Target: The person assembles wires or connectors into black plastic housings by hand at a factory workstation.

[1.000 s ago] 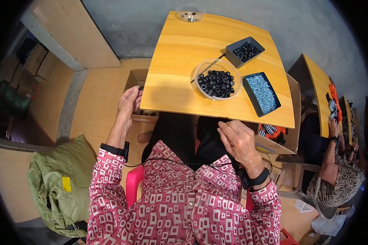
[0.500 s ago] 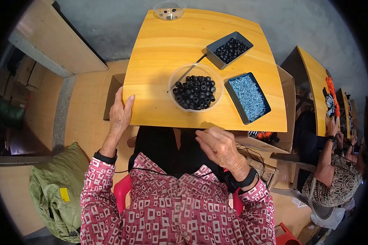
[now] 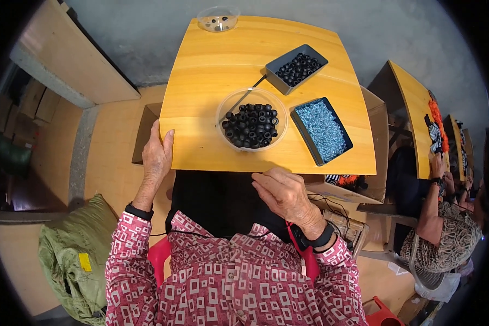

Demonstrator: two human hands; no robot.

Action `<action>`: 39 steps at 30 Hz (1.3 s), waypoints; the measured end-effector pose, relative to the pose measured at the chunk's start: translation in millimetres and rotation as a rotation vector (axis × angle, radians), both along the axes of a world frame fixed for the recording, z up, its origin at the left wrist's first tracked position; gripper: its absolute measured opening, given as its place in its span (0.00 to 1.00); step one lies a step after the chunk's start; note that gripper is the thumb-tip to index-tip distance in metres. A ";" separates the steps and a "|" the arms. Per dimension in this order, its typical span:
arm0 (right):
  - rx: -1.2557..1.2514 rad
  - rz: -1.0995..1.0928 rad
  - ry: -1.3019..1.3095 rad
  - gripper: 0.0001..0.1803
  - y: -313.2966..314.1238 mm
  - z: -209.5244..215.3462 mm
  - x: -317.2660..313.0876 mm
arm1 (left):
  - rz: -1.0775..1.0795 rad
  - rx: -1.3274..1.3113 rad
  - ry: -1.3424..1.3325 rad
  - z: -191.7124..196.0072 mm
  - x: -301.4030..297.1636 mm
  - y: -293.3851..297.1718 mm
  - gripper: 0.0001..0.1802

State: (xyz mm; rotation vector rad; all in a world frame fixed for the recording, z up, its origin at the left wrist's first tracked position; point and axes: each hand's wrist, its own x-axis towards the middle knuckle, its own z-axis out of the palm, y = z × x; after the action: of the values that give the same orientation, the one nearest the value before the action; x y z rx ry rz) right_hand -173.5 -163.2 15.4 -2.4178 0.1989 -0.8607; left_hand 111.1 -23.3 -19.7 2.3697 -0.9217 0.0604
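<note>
A seated person in a pink and white patterned shirt looks down on a yellow wooden worktop (image 3: 193, 81); clock positions are measured from its centre, with the person at 6 o'clock. The left hand (image 3: 157, 158) is at 8 o'clock, at the side edge, thumb spread wide from the fingers. The right hand (image 3: 284, 194) is at 6 o'clock, just off the front edge, its fingers bunched narrowly together; whether they pinch anything, I cannot tell. Between the two hands but farther in, toward 7 o'clock, a clear round tub (image 3: 274, 102) holds a heap of black beads (image 3: 252, 127). A thin black strip (image 3: 260, 81) runs from it toward a grey tray (image 3: 280, 85) of similar beads at 1 o'clock. At 4 o'clock, a dark tray (image 3: 305, 143) is filled with small shiny blue pieces (image 3: 323, 129). A smaller clear tub (image 3: 232, 13) with a few dark pieces is at 11 o'clock. Beyond the worktop, toward 4 o'clock, is an open cardboard box (image 3: 342, 193); a green sack (image 3: 76, 236) slumps toward 8 o'clock.
</note>
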 end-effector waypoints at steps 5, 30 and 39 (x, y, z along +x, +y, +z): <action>-0.002 -0.097 0.043 0.09 0.9 -2.3 -14.7 | -0.010 -0.045 0.004 -0.8 -3.8 -2.6 0.30; -0.342 0.018 0.396 0.14 -96.6 52.9 61.8 | -0.057 -0.138 0.123 9.2 -10.7 10.2 0.29; 0.314 -0.082 0.211 0.12 -71.2 64.6 45.9 | -0.080 -0.319 0.015 27.4 -23.9 11.0 0.26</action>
State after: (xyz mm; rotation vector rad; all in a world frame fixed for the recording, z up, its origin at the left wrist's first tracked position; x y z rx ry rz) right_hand -127.6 -234.5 80.0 -2.2113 0.4792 -0.5587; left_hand 87.2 -12.3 7.7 2.0358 -0.9245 0.1466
